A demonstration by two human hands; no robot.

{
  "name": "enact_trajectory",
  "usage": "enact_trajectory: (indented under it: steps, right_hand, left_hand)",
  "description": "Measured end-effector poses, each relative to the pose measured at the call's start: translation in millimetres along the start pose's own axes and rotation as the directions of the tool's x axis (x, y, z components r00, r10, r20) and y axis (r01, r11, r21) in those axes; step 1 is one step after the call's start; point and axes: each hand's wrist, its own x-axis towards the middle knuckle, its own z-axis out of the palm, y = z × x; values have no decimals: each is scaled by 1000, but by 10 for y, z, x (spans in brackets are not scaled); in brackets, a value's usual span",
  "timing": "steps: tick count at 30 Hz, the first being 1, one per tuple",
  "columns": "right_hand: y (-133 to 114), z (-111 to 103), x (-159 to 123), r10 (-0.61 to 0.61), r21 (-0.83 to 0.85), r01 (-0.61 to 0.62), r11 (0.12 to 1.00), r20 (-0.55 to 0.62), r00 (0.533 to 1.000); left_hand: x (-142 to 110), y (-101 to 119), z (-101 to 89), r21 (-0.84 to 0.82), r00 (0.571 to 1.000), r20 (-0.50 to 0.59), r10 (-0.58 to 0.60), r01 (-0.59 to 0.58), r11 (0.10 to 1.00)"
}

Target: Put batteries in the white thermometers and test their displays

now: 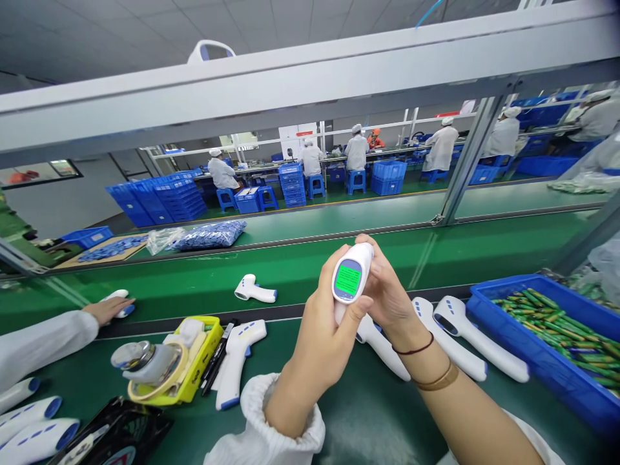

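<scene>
This is a factory floor: I sit at a green assembly conveyor (411,240) lined with white infrared thermometers (255,289), while gowned workers (310,159) sit at another line beyond, past stacked blue crates (179,200) at upper left.

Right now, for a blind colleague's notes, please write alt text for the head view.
The person's left hand and right hand hold a white infrared thermometer, its green screen facing the camera, above a green workbench. More thermometers lie beside a blue crate of green cylinders.
</scene>
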Motion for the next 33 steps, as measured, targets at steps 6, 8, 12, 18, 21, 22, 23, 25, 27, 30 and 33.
enact_trajectory:
  steps: [6, 8, 12, 18, 21, 22, 23, 25, 27, 30, 33]
  right_hand:
    - [11, -25, 0, -15, -6, 15, 1000, 54, 998]
    - [19, -27, -7, -11, -12, 12, 1000, 77, 997]
    - [35, -40, -21, -9, -20, 11, 1000, 84, 996]
    - [54, -76, 11, -4, 2, 3, 1000, 35, 999]
    - [73, -44, 27, -44, -43, 44, 998, -17, 999]
    - [84, -18, 24, -76, -99, 73, 992, -27, 997]
    - [98, 16, 14, -114, -174, 108, 979, -27, 993]
    - [135, 93, -22, -190, -356, 179, 917, 5, 982]
    - [178, 157, -65, -241, -535, 252, 806, 92, 966]
    - [256, 190, -98, -233, -717, 405, 568, 333, 914]
    - [339, 192, -94, -118, -706, 524, 477, 539, 834]
  left_hand:
    - [9, -18, -1, 25, 1000, 20, 23, -24, 999]
    - [5, -18, 2, 45, 999, 13, 31, -32, 998]
    - [-5, -9, 11, 58, 1000, 3, 27, -27, 998]
    - [-5, -25, 17, 201, 996, -63, 67, -53, 978]
    - [-2, -66, 19, 335, 961, -198, 192, -118, 935]
    - [4, -80, 16, 337, 950, -223, 221, -138, 931]
    - [13, -93, 11, 306, 944, -240, 225, -146, 941]
    - [57, -113, -17, 130, 943, -292, 162, -128, 983]
    - [142, -132, -89, -205, 942, -336, 12, -86, 975]
    - [307, -148, -298, -734, 908, -329, -260, -72, 676]
    - [410, -111, -518, -963, 823, -188, -536, -45, 267]
